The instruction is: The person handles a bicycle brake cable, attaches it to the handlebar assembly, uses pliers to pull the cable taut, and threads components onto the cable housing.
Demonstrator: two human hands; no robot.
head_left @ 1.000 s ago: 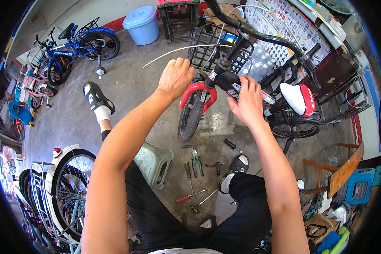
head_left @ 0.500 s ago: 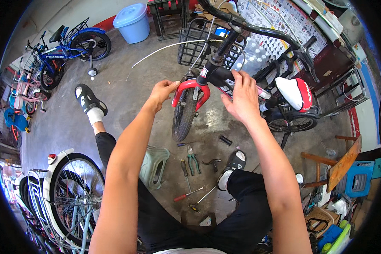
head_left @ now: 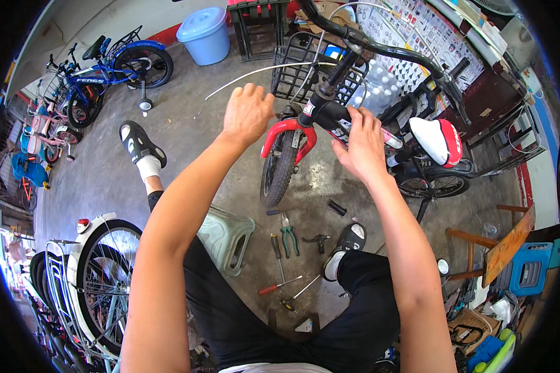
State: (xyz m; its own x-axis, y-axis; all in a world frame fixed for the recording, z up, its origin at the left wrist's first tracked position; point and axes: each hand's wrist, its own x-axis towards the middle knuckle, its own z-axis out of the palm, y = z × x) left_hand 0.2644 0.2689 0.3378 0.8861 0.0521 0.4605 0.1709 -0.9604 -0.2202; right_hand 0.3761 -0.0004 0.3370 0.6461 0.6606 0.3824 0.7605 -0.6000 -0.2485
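Observation:
A small bicycle with a red front fork [head_left: 272, 135] stands before me, its knobby front tyre [head_left: 276, 181] on the floor. My right hand [head_left: 363, 142] is wrapped over the black frame tube [head_left: 330, 117] behind the head tube. My left hand [head_left: 247, 113] is raised just left of the fork crown, its fingers curled; whatever lies inside them is hidden. A loose pale cable [head_left: 246, 76] arcs above that hand, in front of the black basket [head_left: 287, 62]. Higher up curves the black handlebar [head_left: 395, 47]. The white and red saddle [head_left: 428, 140] is right of my right hand.
Between my feet lie pliers [head_left: 287, 236], a red-handled screwdriver [head_left: 270, 289], a brake lever [head_left: 319, 241] and a black handlebar grip [head_left: 337, 207]. A pale green stool [head_left: 246, 245] stands by my left leg. A white-fendered bicycle [head_left: 78, 261] is at left, a wooden stool [head_left: 507, 242] at right.
My left hand has left the top of the fork, moving up, and its fingers have curled in. My right hand stays on the frame tube. The whole view has shifted slightly.

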